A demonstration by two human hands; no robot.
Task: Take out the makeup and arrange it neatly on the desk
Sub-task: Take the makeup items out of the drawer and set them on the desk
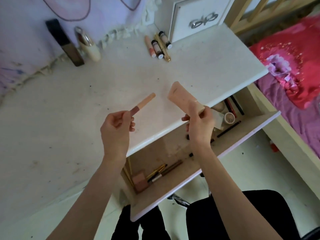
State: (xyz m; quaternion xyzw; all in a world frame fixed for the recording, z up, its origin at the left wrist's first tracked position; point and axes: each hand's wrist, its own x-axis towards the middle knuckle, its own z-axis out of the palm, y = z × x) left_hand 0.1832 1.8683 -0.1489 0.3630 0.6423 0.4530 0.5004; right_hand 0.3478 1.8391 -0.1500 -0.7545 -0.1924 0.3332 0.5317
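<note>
Single head-worn view, looking steeply down, close over desk [69, 118] and drawer [233, 141]

White desk [199, 78], pale floor [259, 163], pink-red bedding [294, 80] at right, wooden bed frame [245, 13] behind

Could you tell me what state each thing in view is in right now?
Left hand: grips slim lip tube, raised over the desk.
Right hand: grips peach squeeze tube, raised above the desk edge.
Drawer: pulled open, makeup inside.
Four tubes: lying side by side at the desk's back.
Dark tall bottle: upright, leaning back.
Cream bottle: upright.
</note>
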